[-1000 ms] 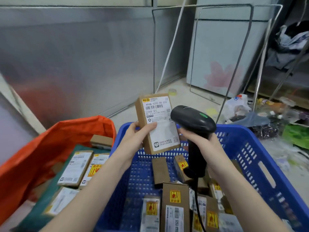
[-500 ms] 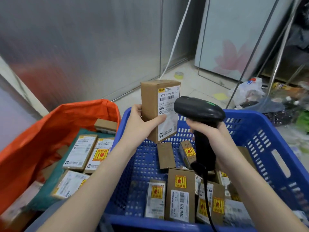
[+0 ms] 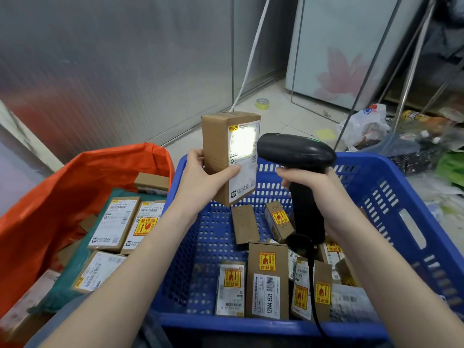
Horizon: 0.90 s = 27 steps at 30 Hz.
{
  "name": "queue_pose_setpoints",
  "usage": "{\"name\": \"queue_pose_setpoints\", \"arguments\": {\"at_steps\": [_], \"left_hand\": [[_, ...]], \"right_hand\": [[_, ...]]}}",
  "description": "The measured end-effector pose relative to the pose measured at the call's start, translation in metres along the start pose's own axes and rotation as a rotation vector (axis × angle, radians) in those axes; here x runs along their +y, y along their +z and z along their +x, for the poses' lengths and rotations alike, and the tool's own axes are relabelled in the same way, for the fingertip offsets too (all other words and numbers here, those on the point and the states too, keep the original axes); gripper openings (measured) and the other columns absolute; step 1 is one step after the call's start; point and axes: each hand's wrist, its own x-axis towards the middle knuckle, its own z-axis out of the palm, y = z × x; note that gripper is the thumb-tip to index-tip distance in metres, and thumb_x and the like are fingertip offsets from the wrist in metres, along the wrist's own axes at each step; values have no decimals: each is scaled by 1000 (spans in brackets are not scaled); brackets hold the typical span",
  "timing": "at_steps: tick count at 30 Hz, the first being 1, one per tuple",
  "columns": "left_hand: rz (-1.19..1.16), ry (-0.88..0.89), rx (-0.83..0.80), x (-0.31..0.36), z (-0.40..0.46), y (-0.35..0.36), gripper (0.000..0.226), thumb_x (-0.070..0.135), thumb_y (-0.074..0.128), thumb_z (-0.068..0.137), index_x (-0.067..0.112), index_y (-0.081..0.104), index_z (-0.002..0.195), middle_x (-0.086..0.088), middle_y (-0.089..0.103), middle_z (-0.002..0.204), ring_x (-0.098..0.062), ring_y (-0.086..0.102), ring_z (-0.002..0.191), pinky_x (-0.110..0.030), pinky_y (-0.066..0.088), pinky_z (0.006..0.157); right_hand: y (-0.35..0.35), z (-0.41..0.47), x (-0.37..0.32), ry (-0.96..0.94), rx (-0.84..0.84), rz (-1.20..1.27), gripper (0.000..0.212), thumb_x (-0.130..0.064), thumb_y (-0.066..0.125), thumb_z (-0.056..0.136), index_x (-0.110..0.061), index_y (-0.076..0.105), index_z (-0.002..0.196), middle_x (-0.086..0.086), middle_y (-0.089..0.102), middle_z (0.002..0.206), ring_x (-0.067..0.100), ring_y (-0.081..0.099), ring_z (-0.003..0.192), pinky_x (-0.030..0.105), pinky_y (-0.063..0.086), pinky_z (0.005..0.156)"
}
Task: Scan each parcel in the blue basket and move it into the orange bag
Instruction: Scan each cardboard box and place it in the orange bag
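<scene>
My left hand [image 3: 203, 177] grips a brown cardboard parcel [image 3: 221, 146] upright above the blue basket [image 3: 391, 204], its white label facing right. A bright patch of light falls on the label's upper part. My right hand [image 3: 316, 189] holds a black barcode scanner [image 3: 298, 156] by its handle, with the head close to the label. Several labelled parcels [image 3: 266, 280] lie in the basket's bottom. The orange bag [image 3: 50, 197] stands open at the left with several parcels [image 3: 115, 222] inside.
The scanner's black cable [image 3: 313, 297] hangs down over the basket's front rim. A corrugated metal wall rises behind. Metal rack legs [image 3: 356, 96], a roll of tape [image 3: 262, 104] and plastic bags [image 3: 369, 124] with clutter cover the floor at the right.
The parcel has turned so its label faces the scanner more squarely, and a bright light patch now falls on the label. The view has tilted lower over the basket.
</scene>
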Motion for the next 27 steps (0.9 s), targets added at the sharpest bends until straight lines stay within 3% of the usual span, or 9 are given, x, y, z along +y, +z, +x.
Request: {"name": "queue_pose_setpoints", "arguments": {"at_steps": [5,9,14,21,27], "left_hand": [[5,-3,12,-3,2,-1,54,24,77,78,24,38,116,12,56,108,2,57,93,-6,47,56],[19,-4,16,-5,3,-1,54,24,77,78,23,39,116,7,57,112,1,57,93,-5,46,55],[50,-4,20,-6,4,-2,55,26,77,78,23,39,117,4,57,116,0,58,93,-8,48,56],[67,-11,46,-8,7,-4,55,28,79,77,23,40,115,7,58,114,0,58,96,-13,46,61],[61,-24,52,-7,7,-4,52,26,78,78,23,40,114,13,56,105,3,56,90,-3,44,52]], "right_hand": [[2,2,0,-13,14,-16,7,-19,65,84,-17,59,82,-15,61,52,-6,61,53,17,45,55],[5,3,1,-25,-3,-23,10,-17,66,83,-16,58,78,-14,62,54,-3,63,56,10,45,48],[4,4,4,-26,19,-46,8,-16,69,80,-20,62,80,-9,70,69,7,70,76,28,49,69],[2,6,3,-64,103,-133,13,-14,72,77,-20,62,71,1,60,72,21,59,80,38,46,74],[2,6,1,-68,88,-142,12,-14,70,78,-19,61,74,1,57,72,18,56,78,34,45,70]]}}
